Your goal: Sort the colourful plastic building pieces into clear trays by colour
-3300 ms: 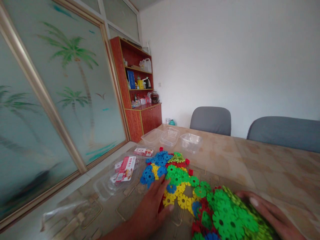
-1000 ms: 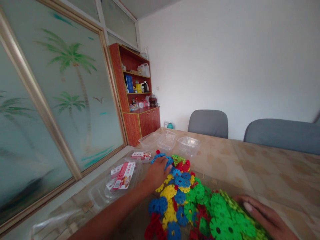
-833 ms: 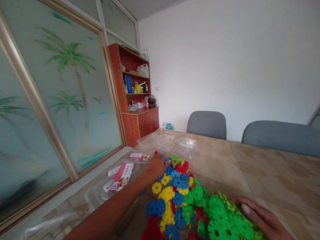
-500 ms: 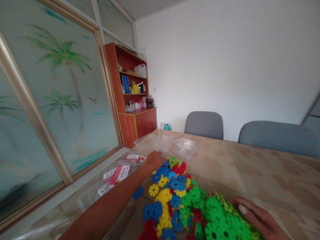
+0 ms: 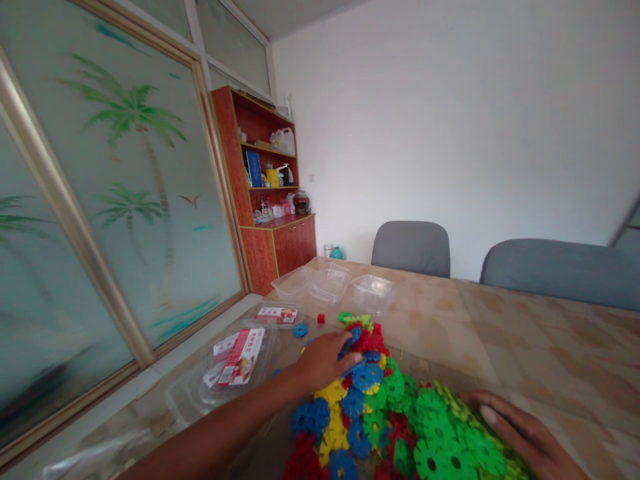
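A heap of plastic snowflake-shaped interlocking discs (image 5: 365, 407) in blue, yellow, red and green covers the table in front of me. My left hand (image 5: 325, 363) lies on the heap's far left side, fingers against blue discs, with no piece clearly gripped. At the lower right, my right hand (image 5: 520, 427) rests flat along a green mass of joined discs (image 5: 445, 433). A loose blue disc (image 5: 300, 330) and a small red piece (image 5: 321, 319) lie apart from the heap, beyond my left hand.
Three clear plastic trays (image 5: 373, 293) stand at the table's far end. A clear tray holding a red-and-white packaging card (image 5: 237, 360) lies left of the heap. The table has a glass top over a mottled cloth. Beyond it are grey chairs (image 5: 411, 248), a red shelf unit (image 5: 265, 187), and a palm-painted glass door (image 5: 125, 187).
My left hand has come back from the heap's far edge onto its middle, and discs have shifted. A blue disc and a red piece now lie separate at the far left. My right hand stays put.
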Available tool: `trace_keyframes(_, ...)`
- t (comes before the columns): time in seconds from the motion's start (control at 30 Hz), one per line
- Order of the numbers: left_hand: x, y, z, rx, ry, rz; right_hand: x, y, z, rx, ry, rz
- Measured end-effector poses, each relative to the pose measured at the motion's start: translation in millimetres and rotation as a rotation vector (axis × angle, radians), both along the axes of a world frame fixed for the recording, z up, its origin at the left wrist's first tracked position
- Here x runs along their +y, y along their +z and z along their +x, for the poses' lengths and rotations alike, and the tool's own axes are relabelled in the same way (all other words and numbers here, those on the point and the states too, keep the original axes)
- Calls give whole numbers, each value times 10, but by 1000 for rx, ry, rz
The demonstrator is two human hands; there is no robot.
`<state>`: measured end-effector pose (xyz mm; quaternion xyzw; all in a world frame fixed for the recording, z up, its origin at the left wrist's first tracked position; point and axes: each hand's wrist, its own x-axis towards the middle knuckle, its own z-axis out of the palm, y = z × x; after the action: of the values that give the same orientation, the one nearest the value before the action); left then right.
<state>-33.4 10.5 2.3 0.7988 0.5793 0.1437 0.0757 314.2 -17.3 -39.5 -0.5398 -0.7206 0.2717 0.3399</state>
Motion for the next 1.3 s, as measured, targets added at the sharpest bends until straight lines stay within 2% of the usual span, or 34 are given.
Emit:
trace_keyframes(0.07,-126,-4,0,-25,-78,7,-1,-6,-6,-3,4,-14)
trace_keyframes(0.13,-188,-13,-61,-37,-88,29,-7,-7,-9,-4,5,-25)
trace_keyframes(0.23,-170,-85,-241,-30,44,80,-8,15,0,7,-4,-34)
trace_keyframes(0.33,-94,-236,-429,-1,200,96,5,85,30,5,-5,-45)
trace_keyframes(0.47,-47,-420,-514,11,268,65,26,207,65,7,-68,-31)
trace_keyframes(0.6,-166,-433,-383,-25,154,38,29,223,41,23,-91,-28)
trace_keyframes(0.73,-341,-326,-217,-149,-104,13,14,151,1,15,-60,-30)
trace_keyframes(0.8,-348,-271,-166,-221,-192,24,12,118,-2,5,-41,-35)
trace_keyframes(0.87,-265,-231,-139,-236,-156,67,18,88,8,-4,-25,-43)
trace_keyframes(1.0,95,-216,-134,-215,70,153,42,30,33,-11,-6,-44)
trace_keyframes(1.07,288,-233,-137,-203,138,165,50,15,31,-15,2,-37)
trace_keyframes(1.2,520,-268,-102,-201,127,123,50,6,13,-21,14,-12)
trace_keyframes(1.3,501,-269,-41,-219,43,65,59,-25,20,-3,36,2)
